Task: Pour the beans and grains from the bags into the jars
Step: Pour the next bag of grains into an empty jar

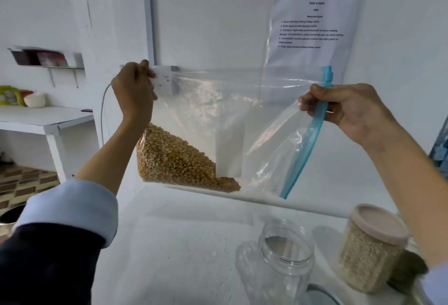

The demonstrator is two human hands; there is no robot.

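Clear floppy plastic zip bag of yellow corn kernels sags; left hand pinches its corner, right hand grips the blue zipper strip

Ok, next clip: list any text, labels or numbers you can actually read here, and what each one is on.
"TASK & GOAL": heading on the laminated sheet taped to the wall.
Numbers "1." to "5.": its listed steps; their wording is too blurred to read.
Short line under the heading: unreadable.
Zip bag, empty jar, filled jar: no text visible.
Packets on the side table: too blurred.
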